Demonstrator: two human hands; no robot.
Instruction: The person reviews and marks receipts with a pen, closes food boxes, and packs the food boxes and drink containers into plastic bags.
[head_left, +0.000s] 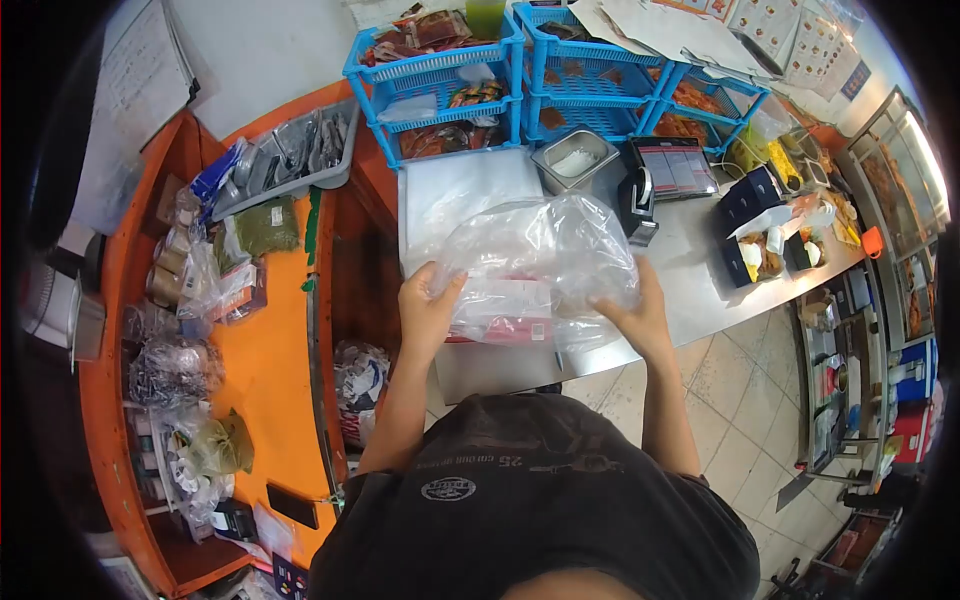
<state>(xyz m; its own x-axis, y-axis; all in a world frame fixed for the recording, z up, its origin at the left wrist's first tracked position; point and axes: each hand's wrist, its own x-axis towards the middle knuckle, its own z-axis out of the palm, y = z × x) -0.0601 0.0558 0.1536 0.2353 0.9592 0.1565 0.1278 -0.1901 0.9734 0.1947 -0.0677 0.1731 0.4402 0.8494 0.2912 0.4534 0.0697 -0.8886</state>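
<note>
A clear plastic bag (590,240) is stretched between my two hands above the metal counter. My left hand (430,305) grips its left edge, thumb against the plastic. On the other side my right hand (640,310) holds the bag's right edge, with the thumb laid over the film. Through the plastic shows something white and pinkish-red with a small square code (538,331); whether it lies inside the bag or is printed on it I cannot tell. Behind the bag is a white flat sheet or board (465,185), partly covered by it.
Blue stacked baskets (440,125) with packets stand at the back. A metal container (575,160) of white stuff and a black device (637,205) sit behind the bag. Boxes of food (755,255) are on the right. An orange counter (265,350) with bags runs along the left.
</note>
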